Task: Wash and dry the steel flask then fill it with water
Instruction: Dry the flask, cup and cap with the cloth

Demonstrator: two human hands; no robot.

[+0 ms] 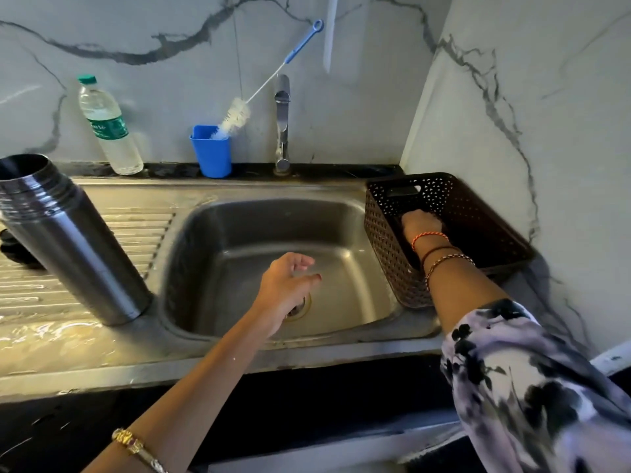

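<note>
The steel flask (68,240) stands upright and uncapped on the ribbed drainboard left of the sink (273,213). Its dark cap (15,249) lies behind it at the left edge. My left hand (286,285) hovers over the sink basin with loosely bent fingers, holding nothing. My right hand (421,223) reaches down inside the brown woven basket (386,247) on the right; its fingers are hidden by the hand's back, so any grasp is unclear. A plastic water bottle (109,128) with a green cap leans on the back wall.
A blue cup (211,151) holding a long bottle brush (235,117) stands beside the steel tap (282,131) on the back ledge. Marble walls close in the back and right. The drainboard is wet.
</note>
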